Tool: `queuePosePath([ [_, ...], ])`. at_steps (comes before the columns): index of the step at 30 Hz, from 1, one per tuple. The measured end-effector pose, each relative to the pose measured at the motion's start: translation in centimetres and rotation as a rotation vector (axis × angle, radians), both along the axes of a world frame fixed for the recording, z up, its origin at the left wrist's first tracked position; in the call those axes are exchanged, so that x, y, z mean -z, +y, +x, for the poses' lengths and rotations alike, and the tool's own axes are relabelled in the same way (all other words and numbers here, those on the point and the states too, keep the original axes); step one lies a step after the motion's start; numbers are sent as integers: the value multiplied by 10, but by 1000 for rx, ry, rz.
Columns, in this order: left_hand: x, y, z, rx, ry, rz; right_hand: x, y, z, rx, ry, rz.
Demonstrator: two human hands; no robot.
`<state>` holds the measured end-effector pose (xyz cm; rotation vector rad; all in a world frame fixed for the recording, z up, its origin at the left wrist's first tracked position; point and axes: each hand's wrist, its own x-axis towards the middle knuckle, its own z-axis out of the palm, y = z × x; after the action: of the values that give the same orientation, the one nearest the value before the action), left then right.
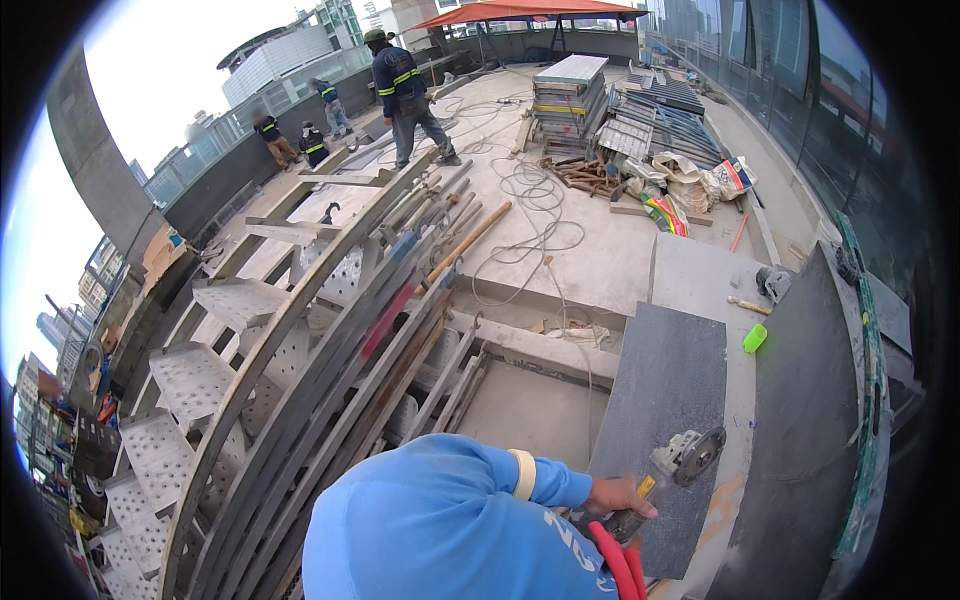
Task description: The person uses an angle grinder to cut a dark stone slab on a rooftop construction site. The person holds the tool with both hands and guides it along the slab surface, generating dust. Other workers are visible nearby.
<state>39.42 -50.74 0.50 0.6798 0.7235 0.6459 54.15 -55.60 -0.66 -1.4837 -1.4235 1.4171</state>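
Note:
My left hand point(615, 495), reaching across from a blue sleeve point(430, 520) with a cream band near the wrist, is closed round the body of an angle grinder point(672, 462). The grinder's round disc faces right, over a dark grey sheet point(668, 375); whether it touches the sheet I cannot tell. Below the left hand, a small patch of skin shows beside two thick red bands point(620, 565). It may be my right hand, but its fingers are mostly hidden.
Metal stair frames with perforated treads point(178, 380) and long bars point(330, 400) lie left. Dark panels point(800, 420) lean right, near a bright green object point(755, 338). A cable point(540, 235) loops across the floor. Stacked panels point(570, 100) stand farther back; several people point(405, 95) are far left.

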Motion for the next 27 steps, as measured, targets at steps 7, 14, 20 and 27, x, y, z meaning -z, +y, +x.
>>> queuePosePath([
  [7,-6,4,-37,76,8,24,-10,8,-77,121,-150,119],
  [14,-6,14,-126,47,-40,94,-20,22,-153,245,-236,214],
  [20,3,22,-175,3,-103,164,-24,25,-183,283,-273,260],
  [27,4,23,-209,-41,-101,206,-25,29,-200,279,-282,311],
])
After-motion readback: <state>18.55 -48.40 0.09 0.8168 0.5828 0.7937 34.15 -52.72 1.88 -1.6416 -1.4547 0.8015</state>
